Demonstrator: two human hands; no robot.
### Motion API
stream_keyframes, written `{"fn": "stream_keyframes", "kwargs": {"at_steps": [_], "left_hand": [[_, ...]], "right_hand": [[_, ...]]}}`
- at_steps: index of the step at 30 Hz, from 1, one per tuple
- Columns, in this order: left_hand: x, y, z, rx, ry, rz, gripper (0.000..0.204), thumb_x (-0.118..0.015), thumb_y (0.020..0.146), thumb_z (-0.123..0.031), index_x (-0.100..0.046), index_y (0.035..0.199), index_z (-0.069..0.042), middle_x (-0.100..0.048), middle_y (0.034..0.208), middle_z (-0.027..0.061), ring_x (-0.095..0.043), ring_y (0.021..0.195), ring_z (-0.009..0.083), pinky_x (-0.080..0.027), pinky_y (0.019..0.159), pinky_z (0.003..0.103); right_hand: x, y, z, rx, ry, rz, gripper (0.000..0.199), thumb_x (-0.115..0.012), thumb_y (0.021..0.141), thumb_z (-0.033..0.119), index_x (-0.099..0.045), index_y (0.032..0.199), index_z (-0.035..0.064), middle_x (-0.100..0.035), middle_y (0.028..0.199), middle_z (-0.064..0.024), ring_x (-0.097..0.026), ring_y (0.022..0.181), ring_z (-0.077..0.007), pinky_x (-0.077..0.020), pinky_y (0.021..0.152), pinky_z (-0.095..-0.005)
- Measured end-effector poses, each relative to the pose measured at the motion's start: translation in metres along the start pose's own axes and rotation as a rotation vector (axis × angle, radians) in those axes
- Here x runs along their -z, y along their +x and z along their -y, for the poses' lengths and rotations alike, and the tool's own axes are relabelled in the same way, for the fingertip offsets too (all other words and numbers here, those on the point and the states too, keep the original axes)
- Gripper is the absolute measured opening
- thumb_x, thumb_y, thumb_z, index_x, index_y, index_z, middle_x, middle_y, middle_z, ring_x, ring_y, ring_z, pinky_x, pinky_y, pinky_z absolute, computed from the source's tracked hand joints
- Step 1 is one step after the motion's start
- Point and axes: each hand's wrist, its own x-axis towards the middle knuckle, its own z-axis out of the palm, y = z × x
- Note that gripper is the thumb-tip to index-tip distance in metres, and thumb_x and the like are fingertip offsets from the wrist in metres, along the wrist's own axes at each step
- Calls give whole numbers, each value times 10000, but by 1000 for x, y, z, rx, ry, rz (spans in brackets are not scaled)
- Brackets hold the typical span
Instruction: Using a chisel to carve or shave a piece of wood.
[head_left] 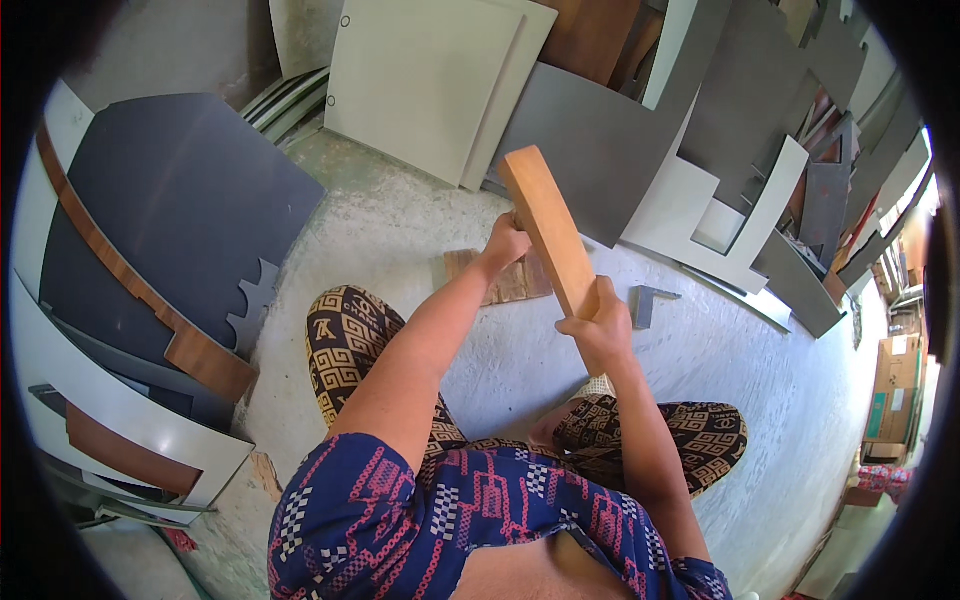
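Observation:
I sit on a concrete floor (400,225) holding a long, slightly curved orange-brown wooden board (548,228) upright in front of me. My right hand (600,325) grips its lower end. My left hand (503,243) is closed on the board's left edge about halfway up. The board's top end points up and to the left. My legs in patterned black-and-tan trousers (350,345) are folded below the hands.
A small brown wood piece (470,268) lies on the floor behind my left hand. A grey metal bracket (645,300) lies right of the board. Large grey, white and wood-grain panels (170,200) lean and lie all around. Cardboard boxes (895,385) stand far right.

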Motion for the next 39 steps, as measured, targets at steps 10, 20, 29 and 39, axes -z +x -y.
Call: {"fn": "stream_keyframes", "kwargs": {"at_steps": [10,20,29,39], "left_hand": [[113,-28,-52,294,579,-272,279,-732,591,-134,-667,824,5,-667,764,96,-640,720,222,-502,678,352],[106,-42,-30,280,472,-277,254,-729,599,-135,-649,797,3,-662,717,118,-638,661,225,-503,647,338],[92,-22,-11,148,401,-333,267,-734,610,-134,-640,817,6,-669,765,112,-639,701,219,-503,679,340],[60,-14,-12,6,252,-294,197,-730,658,-47,-620,819,-27,-636,755,33,-596,705,151,-490,673,317]], "right_hand": [[22,-6,25,67,462,-164,533,-802,578,173,-550,1005,-22,-586,844,-96,-567,760,-194,-472,702,-320],[20,-1,17,75,460,-151,424,-771,589,183,-528,879,-7,-587,795,-99,-574,734,-199,-476,663,-329],[22,0,14,23,447,-170,471,-790,593,128,-569,983,-17,-585,826,-79,-574,729,-177,-478,662,-310],[21,2,11,36,496,-181,542,-785,577,159,-572,1038,-31,-611,861,-105,-595,772,-204,-486,712,-328]]}}
